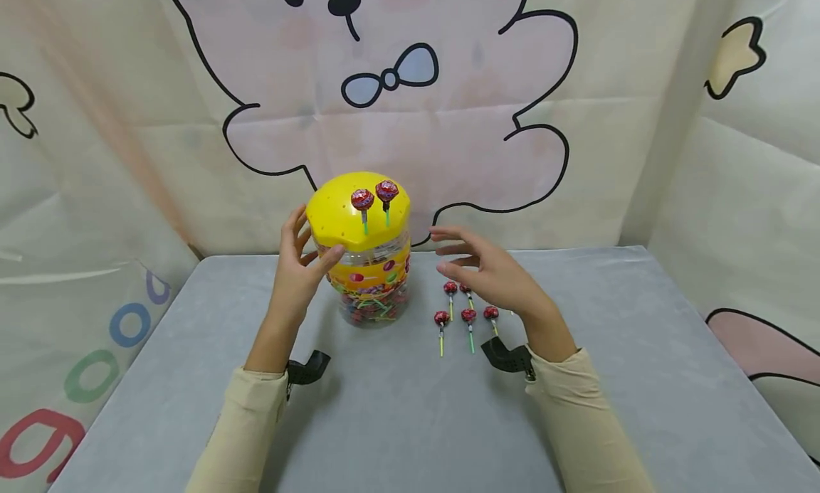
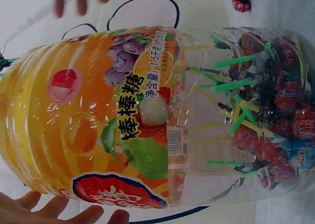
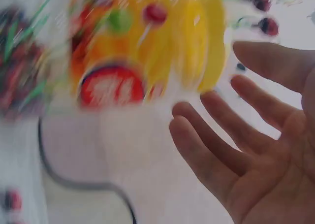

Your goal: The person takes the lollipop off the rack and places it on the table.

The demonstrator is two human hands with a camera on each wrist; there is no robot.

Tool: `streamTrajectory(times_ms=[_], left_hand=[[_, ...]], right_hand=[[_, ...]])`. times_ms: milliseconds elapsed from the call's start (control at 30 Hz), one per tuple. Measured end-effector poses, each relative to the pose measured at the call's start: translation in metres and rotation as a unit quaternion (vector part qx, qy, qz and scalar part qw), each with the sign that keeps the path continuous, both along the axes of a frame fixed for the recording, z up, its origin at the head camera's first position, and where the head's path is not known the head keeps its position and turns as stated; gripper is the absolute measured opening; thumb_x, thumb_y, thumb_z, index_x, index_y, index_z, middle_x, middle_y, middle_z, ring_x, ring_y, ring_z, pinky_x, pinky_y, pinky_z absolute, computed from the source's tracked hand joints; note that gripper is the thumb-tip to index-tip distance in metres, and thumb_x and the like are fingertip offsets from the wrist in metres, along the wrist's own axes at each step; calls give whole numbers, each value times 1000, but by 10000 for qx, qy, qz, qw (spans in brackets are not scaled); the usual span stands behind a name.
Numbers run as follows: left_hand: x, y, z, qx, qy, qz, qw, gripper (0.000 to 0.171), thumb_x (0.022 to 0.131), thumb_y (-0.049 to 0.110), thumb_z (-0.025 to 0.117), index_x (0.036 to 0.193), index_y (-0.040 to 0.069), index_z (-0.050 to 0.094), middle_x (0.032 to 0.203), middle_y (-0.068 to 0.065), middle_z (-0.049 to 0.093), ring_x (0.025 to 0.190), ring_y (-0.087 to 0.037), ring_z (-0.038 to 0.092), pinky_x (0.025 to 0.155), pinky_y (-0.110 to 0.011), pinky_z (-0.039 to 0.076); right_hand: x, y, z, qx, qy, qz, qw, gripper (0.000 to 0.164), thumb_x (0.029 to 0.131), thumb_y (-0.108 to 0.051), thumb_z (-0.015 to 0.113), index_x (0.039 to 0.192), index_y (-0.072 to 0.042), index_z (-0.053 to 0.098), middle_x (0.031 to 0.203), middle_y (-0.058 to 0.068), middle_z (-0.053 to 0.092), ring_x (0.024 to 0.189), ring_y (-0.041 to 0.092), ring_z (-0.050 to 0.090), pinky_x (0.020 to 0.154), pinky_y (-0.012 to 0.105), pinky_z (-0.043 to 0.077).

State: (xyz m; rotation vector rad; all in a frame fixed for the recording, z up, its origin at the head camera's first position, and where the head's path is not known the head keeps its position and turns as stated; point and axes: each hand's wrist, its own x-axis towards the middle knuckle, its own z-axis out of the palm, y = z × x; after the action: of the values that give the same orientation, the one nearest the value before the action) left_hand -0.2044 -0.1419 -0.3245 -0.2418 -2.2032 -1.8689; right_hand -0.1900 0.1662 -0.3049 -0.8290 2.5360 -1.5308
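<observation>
A clear plastic jar (image 1: 374,294) with an orange fruit label (image 2: 142,96) stands on the table, lollipops (image 2: 290,115) inside its lower part. Two red-wrapped lollipops (image 1: 362,200) stand upright on its yellow lid (image 1: 333,201), sticks down. My left hand (image 1: 297,269) is at the jar's left side, thumb over the front near the lid's rim and fingers spread along the side. To the right of the jar, apart from it, my right hand (image 1: 490,269) hangs in the air with fingers loosely extended and nothing in it.
Several lollipops (image 1: 469,315) lie in rows on the grey table (image 1: 410,422), below and in front of my right hand. A printed cloth (image 1: 615,158) hangs behind the table and at both sides. Black straps (image 1: 307,368) sit at my wrists.
</observation>
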Motion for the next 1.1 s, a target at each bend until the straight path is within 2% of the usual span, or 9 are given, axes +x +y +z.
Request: streamTrajectory(times_ms=[133,333,600,767,867,1033,1100], left_hand=[[-4,2,-1,15,-134,-161,9998,90,90,25,73,158,30,15,165,2,17,149,-28,25,116,-59,29],[-4,3,-5,41,-77,-6,10000,87,90,26,74,157,31,18,164,3,20,148,-26,26,116,-56,29],[7,12,-3,118,-17,297,9995,87,88,28,76,156,31,21,162,5,21,147,-21,26,113,-48,28],[6,12,-1,243,-13,159,9996,88,90,25,75,157,32,18,164,7,19,150,-25,25,119,-52,29],[6,14,0,388,-48,41,9992,89,90,25,74,157,33,16,164,7,16,149,-28,25,117,-58,31],[9,20,-2,270,13,253,9993,93,88,28,76,157,31,14,164,5,15,148,-26,22,119,-53,24],[9,21,-3,181,45,286,9994,94,89,28,76,158,30,13,164,5,14,149,-25,21,119,-52,22]], right_hand=[[1,-24,2,-466,-4,70,9989,61,98,-18,63,153,-24,37,158,0,38,137,28,49,109,51,46],[1,-44,-11,-575,19,58,9983,68,98,-16,64,156,-27,30,159,7,30,139,32,47,108,56,45],[-3,-46,-15,-663,-54,-2,9978,69,99,-16,62,157,-29,28,162,2,26,140,30,47,107,52,47],[-2,-43,-10,-662,-214,59,9976,67,99,-16,61,157,-27,28,163,-2,27,140,29,47,110,52,44],[-2,-45,-11,-858,-288,108,9958,68,100,-15,60,157,-28,27,163,-3,25,141,28,46,109,49,45],[-7,-49,-15,-1156,-350,199,9925,72,100,-12,59,158,-32,22,165,-8,20,145,27,40,110,45,45],[-7,-48,-16,-1102,-413,176,9929,72,100,-11,58,158,-33,22,165,-10,20,145,26,40,111,45,44]])
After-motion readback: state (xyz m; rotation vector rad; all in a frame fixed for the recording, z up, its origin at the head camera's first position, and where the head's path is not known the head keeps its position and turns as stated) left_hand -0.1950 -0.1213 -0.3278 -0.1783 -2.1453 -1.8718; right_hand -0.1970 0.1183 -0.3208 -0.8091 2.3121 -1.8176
